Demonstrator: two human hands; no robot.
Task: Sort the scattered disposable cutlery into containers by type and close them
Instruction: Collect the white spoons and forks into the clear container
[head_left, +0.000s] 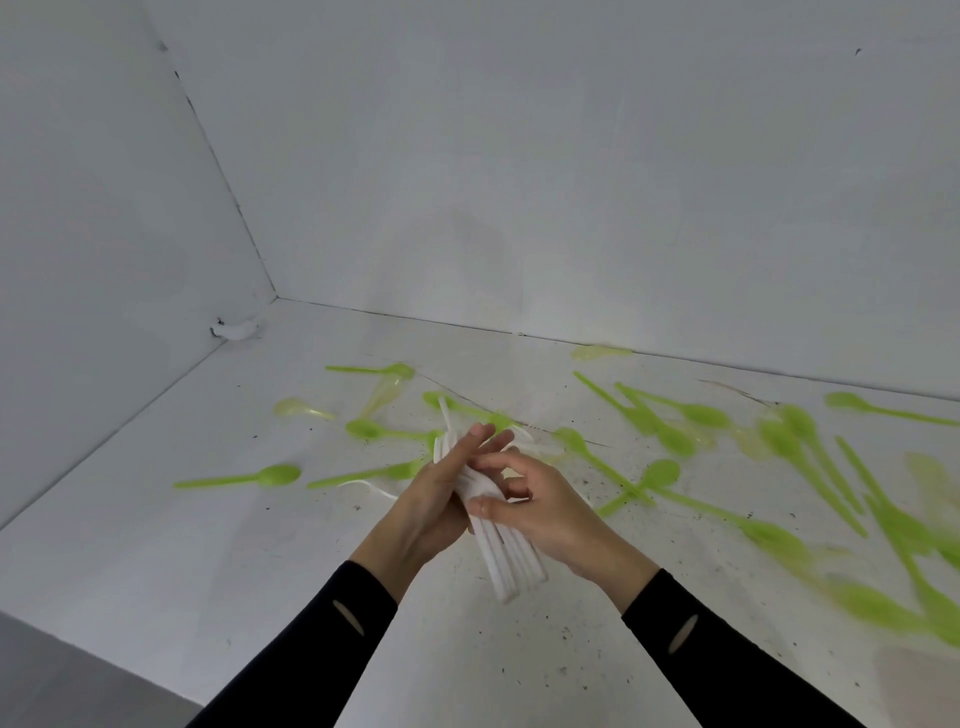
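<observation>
Head view: the two hands are holding a white cutlery bundle (506, 564) above the table (249, 561), among green spoons (278, 475). The left hand (441, 493) is lying against it, fingers straight; the right hand (543, 512) is pinching it with curled fingers and thumb. Probably it is being squared: the ends need evening and a firm grip before carrying. No container is showing.
</observation>
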